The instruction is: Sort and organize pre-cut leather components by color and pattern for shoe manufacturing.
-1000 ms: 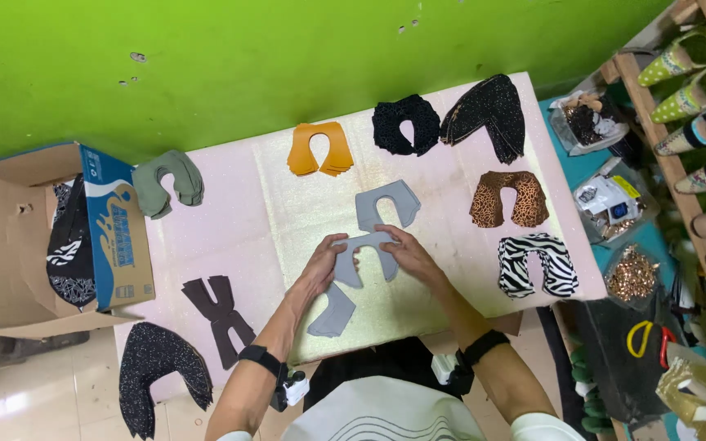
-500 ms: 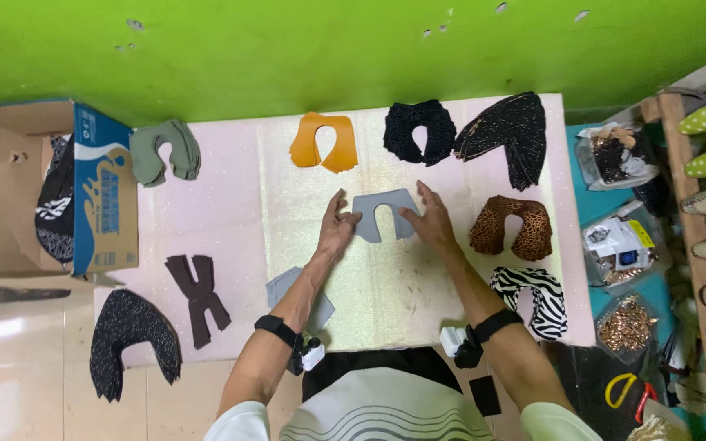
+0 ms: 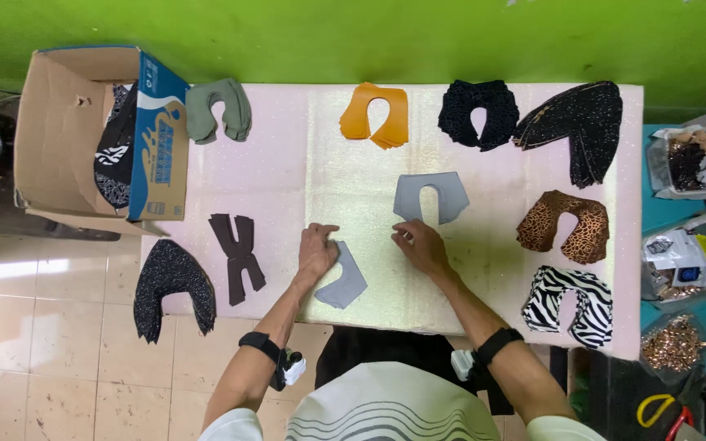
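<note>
Hands rest on the bench (image 3: 271, 163), a pale pink surface taken here as the landmark for all positions. The left hand (image 3: 317, 249) lies palm down at the bench's near-centre, fingers loosely curled, pressing the upper edge of a small grey fabric piece (image 3: 343, 282) that points toward the near edge; it pins the piece rather than pinching it. The right hand (image 3: 420, 245) sits just beside, fingers bent toward the lower edge of the grey U-shaped piece (image 3: 430, 196) at bench centre; whether the fingertips grip that edge or only touch it cannot be told. Both forearms reach in from the near edge, wrists low, each wearing a dark band. Probable faults: the small grey piece lies close to the near edge and could slide off if the left hand drags it (thin cut fabric offers little resistance); the U-shaped piece could skew or fold if pulled from one leg only. Other cut pieces sit well apart: orange stack (image 3: 376, 114) and black piece (image 3: 477, 110) at the far edge, leopard-print piece (image 3: 564, 225) and zebra-print piece (image 3: 569, 300) at the right side, dark brown piece (image 3: 237, 255) at the left, beside the cardboard box (image 3: 75, 131).
</note>
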